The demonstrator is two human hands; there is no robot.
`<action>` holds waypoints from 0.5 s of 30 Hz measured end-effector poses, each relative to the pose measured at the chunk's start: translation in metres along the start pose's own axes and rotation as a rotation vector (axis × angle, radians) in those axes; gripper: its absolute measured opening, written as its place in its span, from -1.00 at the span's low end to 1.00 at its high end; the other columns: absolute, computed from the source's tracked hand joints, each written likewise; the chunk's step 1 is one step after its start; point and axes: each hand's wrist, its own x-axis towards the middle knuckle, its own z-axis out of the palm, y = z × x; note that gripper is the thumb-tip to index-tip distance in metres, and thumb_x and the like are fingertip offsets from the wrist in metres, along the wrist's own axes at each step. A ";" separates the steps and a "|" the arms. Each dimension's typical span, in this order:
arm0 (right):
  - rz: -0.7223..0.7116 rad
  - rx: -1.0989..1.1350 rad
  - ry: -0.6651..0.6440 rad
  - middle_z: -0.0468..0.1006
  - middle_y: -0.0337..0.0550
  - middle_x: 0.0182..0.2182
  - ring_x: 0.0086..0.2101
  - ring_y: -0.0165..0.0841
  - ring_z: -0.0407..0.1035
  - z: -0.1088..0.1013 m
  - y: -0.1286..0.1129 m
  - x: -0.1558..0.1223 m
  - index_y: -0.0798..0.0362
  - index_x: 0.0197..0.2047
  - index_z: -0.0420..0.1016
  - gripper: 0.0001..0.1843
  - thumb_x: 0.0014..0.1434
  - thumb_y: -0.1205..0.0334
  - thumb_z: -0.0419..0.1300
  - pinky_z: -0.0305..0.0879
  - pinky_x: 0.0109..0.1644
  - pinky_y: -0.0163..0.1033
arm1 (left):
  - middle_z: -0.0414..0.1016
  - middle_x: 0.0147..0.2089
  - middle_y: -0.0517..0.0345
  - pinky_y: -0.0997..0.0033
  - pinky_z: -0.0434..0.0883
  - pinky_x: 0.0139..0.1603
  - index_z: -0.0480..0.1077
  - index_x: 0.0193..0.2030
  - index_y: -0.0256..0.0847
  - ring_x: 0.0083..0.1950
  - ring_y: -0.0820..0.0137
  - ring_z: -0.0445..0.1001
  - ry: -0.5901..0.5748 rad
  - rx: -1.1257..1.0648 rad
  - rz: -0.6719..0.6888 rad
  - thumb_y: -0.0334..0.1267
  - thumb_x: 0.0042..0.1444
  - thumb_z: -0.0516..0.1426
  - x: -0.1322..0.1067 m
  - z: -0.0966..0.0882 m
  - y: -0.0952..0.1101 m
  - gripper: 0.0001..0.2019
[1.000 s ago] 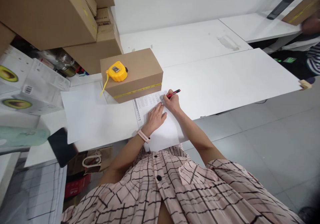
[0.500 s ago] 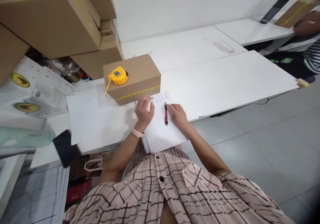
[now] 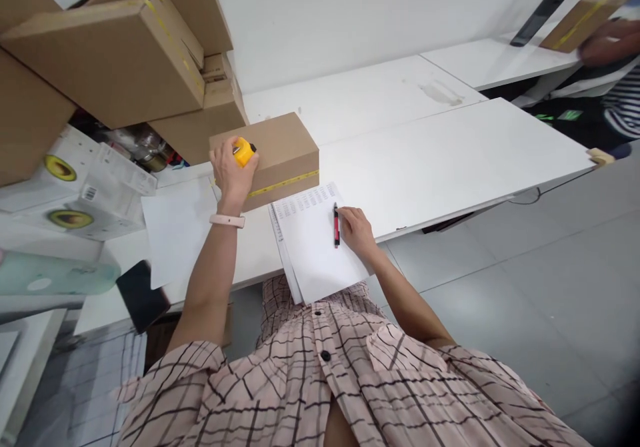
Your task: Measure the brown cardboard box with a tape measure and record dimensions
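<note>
My left hand (image 3: 231,170) is closed around a yellow tape measure (image 3: 243,151) that sits on top of a small brown cardboard box (image 3: 280,150) on the white table (image 3: 450,154). A yellow tape strip runs along the box's front side. My right hand (image 3: 356,230) rests flat on a printed sheet of paper (image 3: 315,240) in front of the box, fingers spread, touching a red and black pen (image 3: 337,224) that lies on the sheet.
Large cardboard boxes (image 3: 110,60) are stacked at the left, with white avocado-printed boxes (image 3: 70,194) below them. Blank paper (image 3: 175,230) and a dark phone (image 3: 143,295) lie at the left edge. Another person's arm and a box (image 3: 580,20) are at the far right.
My right hand stopped writing and laid the pen down on the sheet. My left hand left the paper, reached up to the box and closed on the tape measure.
</note>
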 end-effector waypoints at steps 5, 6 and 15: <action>0.231 0.470 0.094 0.61 -0.03 -0.13 -0.08 -0.18 0.49 -0.017 -0.048 0.018 -0.06 -0.06 0.58 -0.69 0.36 0.04 0.05 0.41 0.08 0.00 | 0.55 0.06 0.01 0.23 0.52 -0.02 0.24 0.29 -0.14 -0.02 0.28 0.56 -0.321 -0.576 0.054 -0.10 0.05 0.38 -0.058 -0.029 0.043 -0.29; 0.286 0.636 0.045 0.62 -0.05 -0.14 -0.10 -0.21 0.50 -0.021 -0.060 0.026 -0.06 -0.04 0.58 -0.66 0.35 -0.04 0.08 0.43 0.07 -0.02 | 0.55 0.06 0.00 0.28 0.53 -0.08 0.22 0.30 -0.13 -0.06 0.30 0.58 -0.419 -0.665 0.037 -0.05 0.04 0.37 -0.068 -0.032 0.050 -0.27; 0.535 1.145 -0.354 0.61 -0.08 -0.22 -0.30 -0.33 0.49 -0.030 -0.111 0.081 0.03 -0.17 0.59 -0.46 0.15 -0.32 0.25 0.46 -0.25 -0.19 | 0.59 0.03 -0.05 0.34 0.53 -0.19 0.26 0.24 -0.15 -0.14 0.32 0.59 -0.619 -0.797 -0.132 0.01 0.02 0.36 -0.081 -0.038 0.047 -0.30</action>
